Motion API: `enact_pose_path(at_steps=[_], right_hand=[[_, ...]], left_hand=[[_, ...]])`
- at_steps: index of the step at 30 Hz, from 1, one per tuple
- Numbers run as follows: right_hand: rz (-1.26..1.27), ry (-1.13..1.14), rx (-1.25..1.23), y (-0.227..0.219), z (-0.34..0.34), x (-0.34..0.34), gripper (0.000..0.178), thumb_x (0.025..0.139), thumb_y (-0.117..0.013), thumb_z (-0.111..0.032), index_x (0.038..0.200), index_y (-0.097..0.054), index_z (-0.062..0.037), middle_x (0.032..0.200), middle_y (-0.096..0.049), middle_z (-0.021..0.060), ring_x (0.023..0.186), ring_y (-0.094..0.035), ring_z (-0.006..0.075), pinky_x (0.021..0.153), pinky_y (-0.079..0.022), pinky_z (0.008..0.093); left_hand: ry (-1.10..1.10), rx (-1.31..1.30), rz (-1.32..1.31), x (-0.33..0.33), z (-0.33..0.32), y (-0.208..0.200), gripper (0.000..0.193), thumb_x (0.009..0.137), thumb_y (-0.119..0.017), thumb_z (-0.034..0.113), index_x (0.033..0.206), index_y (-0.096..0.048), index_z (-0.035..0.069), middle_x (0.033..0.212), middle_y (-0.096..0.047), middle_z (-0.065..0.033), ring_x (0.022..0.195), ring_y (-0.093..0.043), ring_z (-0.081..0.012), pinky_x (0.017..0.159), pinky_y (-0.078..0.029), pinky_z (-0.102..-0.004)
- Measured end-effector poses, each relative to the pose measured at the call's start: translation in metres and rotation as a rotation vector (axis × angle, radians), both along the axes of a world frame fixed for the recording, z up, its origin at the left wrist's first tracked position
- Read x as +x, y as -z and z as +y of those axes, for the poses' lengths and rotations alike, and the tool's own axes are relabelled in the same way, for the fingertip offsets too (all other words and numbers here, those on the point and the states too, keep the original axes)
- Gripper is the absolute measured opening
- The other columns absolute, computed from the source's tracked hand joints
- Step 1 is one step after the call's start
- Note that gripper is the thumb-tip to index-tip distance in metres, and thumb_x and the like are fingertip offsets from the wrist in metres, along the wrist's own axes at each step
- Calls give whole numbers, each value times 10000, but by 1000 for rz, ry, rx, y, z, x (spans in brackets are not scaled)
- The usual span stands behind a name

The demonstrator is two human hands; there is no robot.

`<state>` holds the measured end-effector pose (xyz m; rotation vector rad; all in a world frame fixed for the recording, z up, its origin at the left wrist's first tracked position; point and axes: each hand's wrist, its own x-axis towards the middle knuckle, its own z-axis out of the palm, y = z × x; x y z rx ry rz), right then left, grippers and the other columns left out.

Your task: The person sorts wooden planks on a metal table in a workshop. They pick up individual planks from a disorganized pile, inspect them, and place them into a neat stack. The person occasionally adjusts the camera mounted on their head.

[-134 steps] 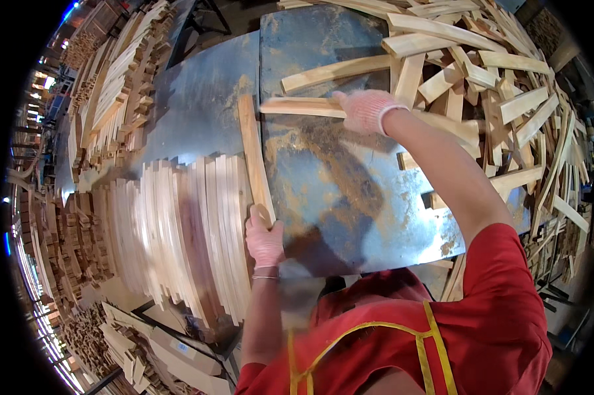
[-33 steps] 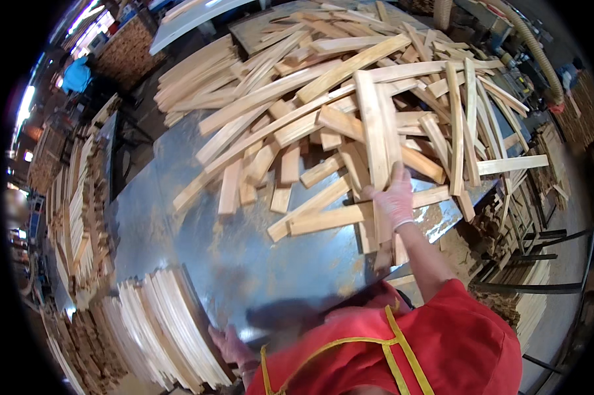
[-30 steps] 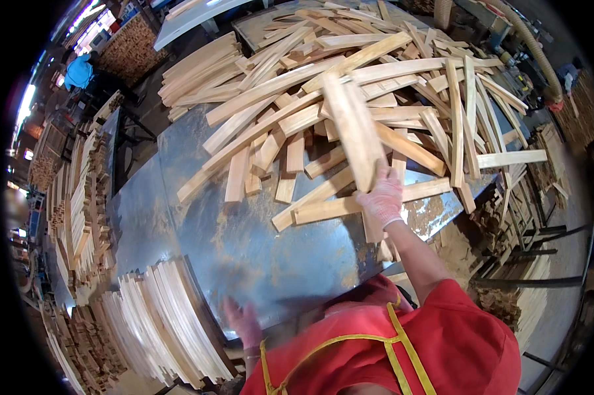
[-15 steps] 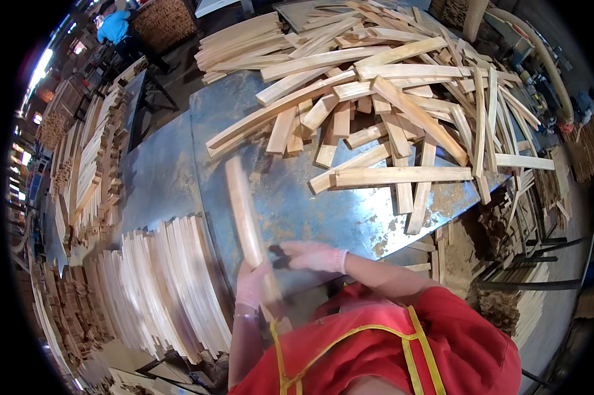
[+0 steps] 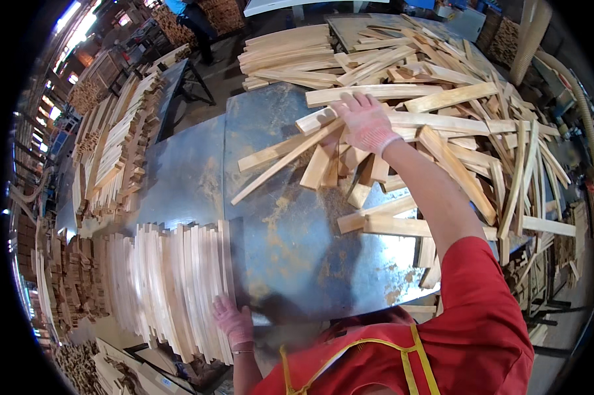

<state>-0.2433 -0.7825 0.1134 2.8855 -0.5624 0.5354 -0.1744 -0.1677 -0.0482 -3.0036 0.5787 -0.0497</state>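
We stretch our pink-gloved right hand (image 5: 366,123) far over jumbled, pale, flat wooden slats (image 5: 442,122), pink-gloved left hand (image 5: 234,322) near, both hands' fingers open.

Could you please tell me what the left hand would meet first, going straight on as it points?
The left hand would probably meet the row of pale wooden strips at its right end; whether they touch is unclear.
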Motion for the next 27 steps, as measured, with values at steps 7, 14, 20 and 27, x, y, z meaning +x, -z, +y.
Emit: enact_pose_path(at_steps=[7, 14, 20, 27], right_hand=[[458, -222, 91, -3, -16, 83, 708, 788, -804, -270, 1455, -591, -158, 1457, -597, 139, 1377, -550, 347, 1130, -470, 474], [586, -310, 396, 32, 59, 26, 255, 958, -589, -183, 1138, -735, -77, 988, -776, 176, 924, -770, 369, 767, -623, 480], [747, -375, 984, 75, 232, -120, 596, 922, -691, -449, 1293, -503, -22, 967, -735, 251, 873, -725, 481, 788, -577, 582], [173, -79, 903, 99, 241, -216, 623, 871, -714, -335, 1388, -586, -12, 1326, -654, 264, 1237, -621, 434, 1112, -480, 524]], left_hand=[[335, -304, 338, -57, -128, -37, 847, 742, -908, 284, 1480, -545, 84, 1472, -573, -235, 1347, -553, -440, 1105, -466, -531], [443, -491, 596, -85, -161, -32, 703, 857, -838, 418, 1426, -571, 104, 1377, -635, -182, 1249, -634, -371, 1044, -518, -472], [-434, -1747, 1288, -60, -212, -32, 300, 964, -745, 190, 1199, -610, 61, 1047, -644, -48, 960, -678, -203, 810, -595, -394], [-90, -747, 564, -31, -95, 15, 565, 883, -688, 107, 1429, -588, 0, 1329, -654, -208, 1156, -670, -355, 1000, -551, -416]])
